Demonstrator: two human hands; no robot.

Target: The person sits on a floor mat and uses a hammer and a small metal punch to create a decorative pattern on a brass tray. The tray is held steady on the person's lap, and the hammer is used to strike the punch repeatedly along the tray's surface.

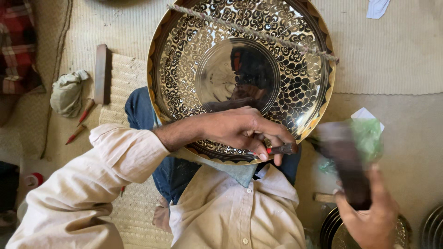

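Observation:
A large round brass plate with black engraved floral pattern rests on my lap, a twisted cord stretched across its top. My left hand lies on the plate's lower rim and grips a small dark chisel with a red band, held sideways at the edge. My right hand is lower right and holds a dark wooden mallet, blurred by motion, raised to the right of the chisel.
A woven mat lies left with a wooden block, a crumpled cloth and two red-tipped tools. Green plastic sits at right. Stacked metal plates stand at bottom right.

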